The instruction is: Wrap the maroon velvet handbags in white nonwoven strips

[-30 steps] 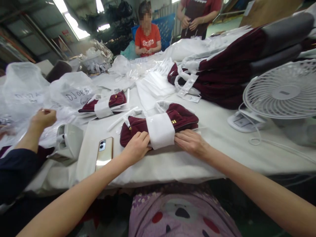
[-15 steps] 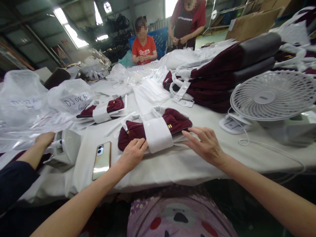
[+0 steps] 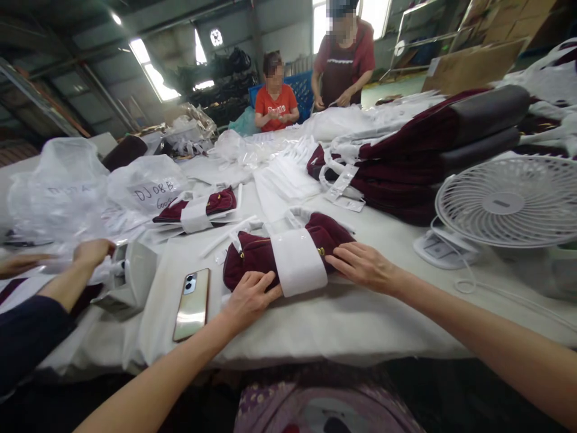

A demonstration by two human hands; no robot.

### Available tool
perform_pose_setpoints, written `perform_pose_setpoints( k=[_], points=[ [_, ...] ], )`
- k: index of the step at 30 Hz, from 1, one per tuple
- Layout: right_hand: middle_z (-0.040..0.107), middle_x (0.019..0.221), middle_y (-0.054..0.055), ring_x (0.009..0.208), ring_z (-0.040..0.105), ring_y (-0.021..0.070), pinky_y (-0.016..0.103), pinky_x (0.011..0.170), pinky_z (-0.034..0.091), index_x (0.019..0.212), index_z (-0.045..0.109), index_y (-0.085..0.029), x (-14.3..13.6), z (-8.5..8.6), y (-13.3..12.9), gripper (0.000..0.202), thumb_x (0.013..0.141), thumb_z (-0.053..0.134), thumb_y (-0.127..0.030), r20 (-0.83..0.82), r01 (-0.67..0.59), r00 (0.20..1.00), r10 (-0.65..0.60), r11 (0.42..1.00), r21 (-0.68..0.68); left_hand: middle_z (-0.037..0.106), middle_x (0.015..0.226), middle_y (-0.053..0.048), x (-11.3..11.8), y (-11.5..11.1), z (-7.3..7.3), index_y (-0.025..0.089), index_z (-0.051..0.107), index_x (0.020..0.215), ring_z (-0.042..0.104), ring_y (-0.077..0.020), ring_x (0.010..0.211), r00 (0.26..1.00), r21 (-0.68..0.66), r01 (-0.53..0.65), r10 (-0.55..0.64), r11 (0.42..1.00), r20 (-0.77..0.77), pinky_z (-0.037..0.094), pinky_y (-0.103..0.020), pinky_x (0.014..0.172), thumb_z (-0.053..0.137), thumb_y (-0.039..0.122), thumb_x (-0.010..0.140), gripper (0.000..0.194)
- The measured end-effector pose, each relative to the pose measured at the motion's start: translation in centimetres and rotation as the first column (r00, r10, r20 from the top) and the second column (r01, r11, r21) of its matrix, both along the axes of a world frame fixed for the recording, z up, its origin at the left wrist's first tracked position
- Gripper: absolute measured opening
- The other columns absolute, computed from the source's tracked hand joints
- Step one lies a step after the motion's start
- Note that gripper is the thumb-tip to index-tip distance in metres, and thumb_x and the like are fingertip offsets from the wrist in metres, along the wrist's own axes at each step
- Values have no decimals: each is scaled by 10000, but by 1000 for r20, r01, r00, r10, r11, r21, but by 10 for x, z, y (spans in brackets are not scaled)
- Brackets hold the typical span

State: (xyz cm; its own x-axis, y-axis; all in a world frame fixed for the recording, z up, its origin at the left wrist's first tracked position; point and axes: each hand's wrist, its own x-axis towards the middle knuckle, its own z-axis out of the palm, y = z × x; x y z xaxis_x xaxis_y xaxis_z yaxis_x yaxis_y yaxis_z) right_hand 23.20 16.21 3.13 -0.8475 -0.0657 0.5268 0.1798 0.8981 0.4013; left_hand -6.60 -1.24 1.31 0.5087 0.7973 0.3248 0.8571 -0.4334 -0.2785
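Observation:
A burgundy handbag [image 3: 253, 257] lies flat in front of me on the cloth-covered table, a wide white paper band [image 3: 300, 263] wrapped round its middle. White wrapping covers its handle on the far side, and gold-coloured fittings show beside the band. At the bag's near edge, left of the band, my left hand [image 3: 252, 296] is closed on it with bent fingers. My right hand [image 3: 363, 266] grips the right end, its fingers together over the fabric and its thumb hidden. A phone [image 3: 192, 305] rests to the left of my left hand.
Beyond the phone lies another banded burgundy bag [image 3: 220, 203]. A white fan [image 3: 502, 201] with a trailing cord and stacked burgundy bags [image 3: 406, 168] stand on the right. A co-worker's hand [image 3: 93, 252] reaches in beside a grey-white box [image 3: 135, 273]. Two people are across the table.
My right hand has moved from the bag's right edge onto its fabric, and its fingers have come together. My left hand stays at the near edge. The camera view has shifted slightly.

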Motion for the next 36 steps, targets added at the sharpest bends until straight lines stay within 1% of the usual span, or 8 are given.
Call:
perform_pose_setpoints(
  k=[6,9,13,16,23,29,33,36],
  points=[
    [628,986,114,935,589,222,351,829,531,1093,593,-140,-3,-21,-6,174,942,546,-211,-210,0,976,-52,970,-242,560,1296,-78,-5,2,-5,298,593,1300,507,-210,973,996,29,48,-50,998,72,453,-363,868,501,104,917,440],
    [605,1148,155,1082,574,251,391,913,524,1272,512,-135,11,-13,-7,471,896,652,-382,-218,-30,975,-49,938,-346,582,1276,-67,-8,3,-4,294,598,1302,511,-198,938,992,25,46,-49,999,120,461,-346,844,487,65,897,478],
    [448,1414,225,1305,426,372,560,1022,432,1407,432,-152,28,-7,-12,822,762,751,-551,-102,93,985,-137,932,-350,584,1282,-66,-6,2,-2,318,596,1303,525,-201,951,994,21,22,-25,1000,104,468,-360,832,475,70,900,489],
    [435,1438,218,1301,423,381,560,1004,432,1406,462,-168,27,-12,-13,743,771,763,-409,-31,162,984,-178,945,-284,583,1291,-71,-4,2,2,318,576,1324,530,-204,953,997,7,20,-20,1000,70,478,-366,826,481,108,924,462],
    [664,1024,120,912,606,241,415,842,461,1270,603,-162,23,-15,-24,428,846,567,-112,-149,82,985,-86,996,-29,605,1266,-52,-5,-14,11,281,569,1315,542,-178,954,993,35,87,-90,996,82,505,-332,844,507,177,957,378],
    [641,1212,148,1055,613,283,474,929,430,1336,561,-178,24,24,-37,519,895,575,-450,-144,104,981,-127,982,-159,599,1288,-84,1,-17,-4,274,541,1361,549,-215,1030,980,106,-4,-17,994,197,520,-364,878,452,177,971,412],
    [573,1361,155,1223,554,273,476,1049,388,1467,416,-164,-14,55,-49,562,958,498,-388,-175,128,971,-165,970,-206,612,1280,-80,5,-14,-10,309,551,1352,564,-221,1020,968,140,-44,8,989,250,526,-382,874,489,180,953,424],
    [509,1427,184,1298,498,314,532,1081,361,1490,392,-158,-50,51,-55,628,937,523,-427,-99,88,989,-111,974,-208,619,1280,-77,3,-14,-11,327,552,1352,576,-218,1014,959,121,-55,19,991,282,525,-373,869,517,227,952,414]
  ],
)
